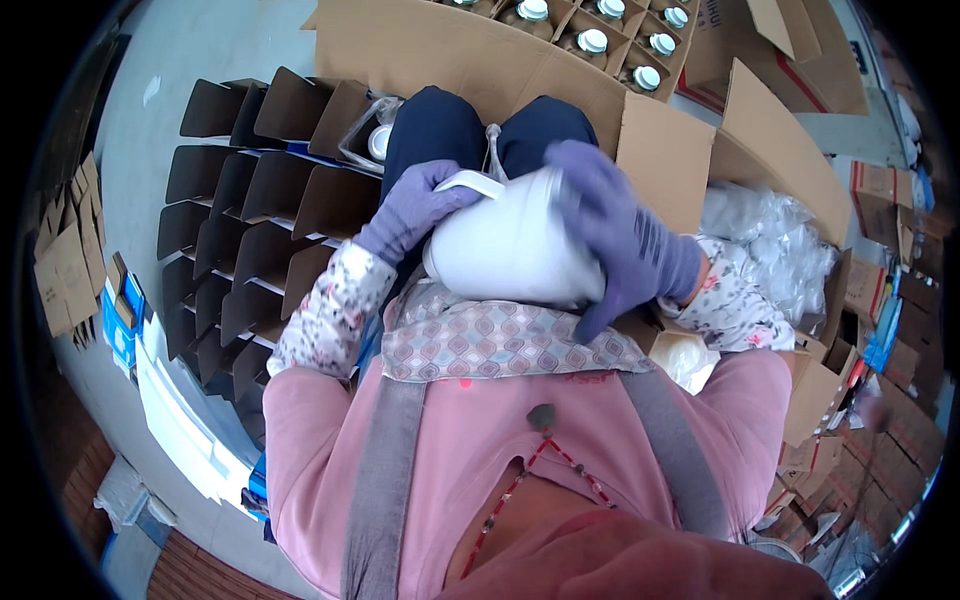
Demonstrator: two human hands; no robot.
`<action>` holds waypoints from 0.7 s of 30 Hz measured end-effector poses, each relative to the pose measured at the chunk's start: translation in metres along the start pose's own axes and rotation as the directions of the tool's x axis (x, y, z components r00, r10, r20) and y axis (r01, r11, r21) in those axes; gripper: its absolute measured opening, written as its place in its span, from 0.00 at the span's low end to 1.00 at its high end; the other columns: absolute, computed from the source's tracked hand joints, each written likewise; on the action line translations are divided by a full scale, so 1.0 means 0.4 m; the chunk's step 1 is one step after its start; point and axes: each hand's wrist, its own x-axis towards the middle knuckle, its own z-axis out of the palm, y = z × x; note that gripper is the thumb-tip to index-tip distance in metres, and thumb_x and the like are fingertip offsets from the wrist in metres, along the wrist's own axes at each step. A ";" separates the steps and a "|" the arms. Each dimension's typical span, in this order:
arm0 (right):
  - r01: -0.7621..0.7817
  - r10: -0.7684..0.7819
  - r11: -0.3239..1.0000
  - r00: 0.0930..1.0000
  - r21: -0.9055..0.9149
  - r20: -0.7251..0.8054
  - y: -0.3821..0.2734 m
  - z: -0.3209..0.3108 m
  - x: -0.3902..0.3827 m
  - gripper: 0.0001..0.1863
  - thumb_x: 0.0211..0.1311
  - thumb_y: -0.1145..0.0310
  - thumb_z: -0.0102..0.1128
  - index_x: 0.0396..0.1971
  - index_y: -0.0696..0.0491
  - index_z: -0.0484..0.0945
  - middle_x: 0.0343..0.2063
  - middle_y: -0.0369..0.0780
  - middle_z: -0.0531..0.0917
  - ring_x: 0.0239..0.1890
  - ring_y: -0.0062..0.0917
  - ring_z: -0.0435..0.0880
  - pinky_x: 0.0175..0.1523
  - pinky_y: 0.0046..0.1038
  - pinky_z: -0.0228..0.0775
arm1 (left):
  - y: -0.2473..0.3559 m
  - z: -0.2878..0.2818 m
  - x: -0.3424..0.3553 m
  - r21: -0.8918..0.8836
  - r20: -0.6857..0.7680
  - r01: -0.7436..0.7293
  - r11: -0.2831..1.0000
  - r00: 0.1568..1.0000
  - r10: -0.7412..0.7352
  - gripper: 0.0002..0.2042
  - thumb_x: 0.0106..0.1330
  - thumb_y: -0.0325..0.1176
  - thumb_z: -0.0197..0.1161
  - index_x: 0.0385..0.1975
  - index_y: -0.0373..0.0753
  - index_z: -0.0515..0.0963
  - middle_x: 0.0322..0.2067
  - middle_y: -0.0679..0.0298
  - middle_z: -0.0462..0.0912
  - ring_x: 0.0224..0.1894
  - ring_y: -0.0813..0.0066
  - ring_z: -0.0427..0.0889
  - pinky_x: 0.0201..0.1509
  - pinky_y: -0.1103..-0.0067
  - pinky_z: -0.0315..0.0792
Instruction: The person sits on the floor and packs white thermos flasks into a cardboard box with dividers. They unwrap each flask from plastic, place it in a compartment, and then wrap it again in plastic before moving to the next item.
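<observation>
A white jug with a loop handle lies on its side across my lap. My left hand, in a purple glove, is closed around the handle at the jug's left end. At the other end, my right hand, also gloved in purple, spans the jug's rounded end with its fingers above and thumb below. That hand is smeared by motion and covers this end, so any lid or opening there is hidden. Beneath the jug is the patterned apron on my lap.
Left of my legs stand brown cardboard dividers in rows. Ahead, a carton holds capped bottles in compartments. At right, an open carton contains clear plastic bags. More cartons are stacked at far right.
</observation>
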 end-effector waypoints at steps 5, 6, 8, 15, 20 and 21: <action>-0.711 0.574 0.070 0.602 0.700 0.555 0.066 -0.119 -0.110 0.32 0.69 0.49 0.41 0.63 0.58 0.62 0.51 0.52 0.76 0.30 0.31 0.82 0.38 0.28 0.74 | -0.025 0.062 -0.092 0.072 -0.320 -0.291 0.954 0.899 0.299 0.18 0.58 0.36 0.69 0.43 0.30 0.80 0.46 0.57 0.83 0.44 0.75 0.82 0.50 0.79 0.74; -0.605 0.538 0.056 0.688 0.794 0.487 0.051 -0.138 -0.119 0.30 0.71 0.54 0.39 0.64 0.59 0.60 0.52 0.51 0.76 0.33 0.30 0.82 0.42 0.27 0.73 | -0.025 0.055 -0.082 0.058 -0.345 -0.241 0.969 0.906 0.246 0.17 0.59 0.35 0.68 0.43 0.30 0.80 0.46 0.56 0.83 0.44 0.76 0.82 0.50 0.79 0.74; -0.506 0.613 0.256 0.744 0.824 0.266 0.026 -0.116 -0.121 0.27 0.71 0.62 0.39 0.66 0.59 0.57 0.54 0.49 0.75 0.42 0.29 0.80 0.51 0.27 0.70 | 0.000 0.054 -0.075 0.030 -0.358 -0.197 0.980 0.913 0.194 0.17 0.59 0.34 0.68 0.43 0.29 0.80 0.46 0.56 0.83 0.44 0.77 0.82 0.50 0.80 0.74; -0.296 0.505 0.072 0.834 0.952 0.221 -0.079 -0.054 -0.158 0.32 0.70 0.54 0.38 0.68 0.58 0.55 0.61 0.48 0.69 0.56 0.33 0.75 0.62 0.37 0.63 | -0.021 0.055 -0.087 0.098 -0.309 -0.209 0.973 0.923 0.230 0.18 0.60 0.35 0.68 0.46 0.31 0.79 0.44 0.58 0.84 0.43 0.77 0.82 0.50 0.80 0.75; 0.003 -0.012 0.981 0.999 -0.196 -0.047 0.018 0.009 0.022 0.35 0.64 0.48 0.50 0.64 0.55 0.62 0.64 0.53 0.63 0.65 0.39 0.64 0.64 0.37 0.60 | 0.045 0.049 -0.090 0.166 -0.083 -0.203 0.965 0.972 0.218 0.21 0.55 0.34 0.70 0.47 0.29 0.78 0.53 0.57 0.78 0.50 0.73 0.78 0.55 0.77 0.72; -0.152 0.154 0.987 0.987 0.048 -0.053 0.046 0.054 0.036 0.34 0.62 0.50 0.52 0.64 0.54 0.63 0.64 0.54 0.61 0.67 0.41 0.60 0.65 0.35 0.58 | 0.050 0.047 -0.097 0.220 0.018 -0.250 0.943 0.967 0.252 0.23 0.54 0.35 0.71 0.47 0.29 0.78 0.55 0.55 0.76 0.53 0.72 0.77 0.56 0.76 0.71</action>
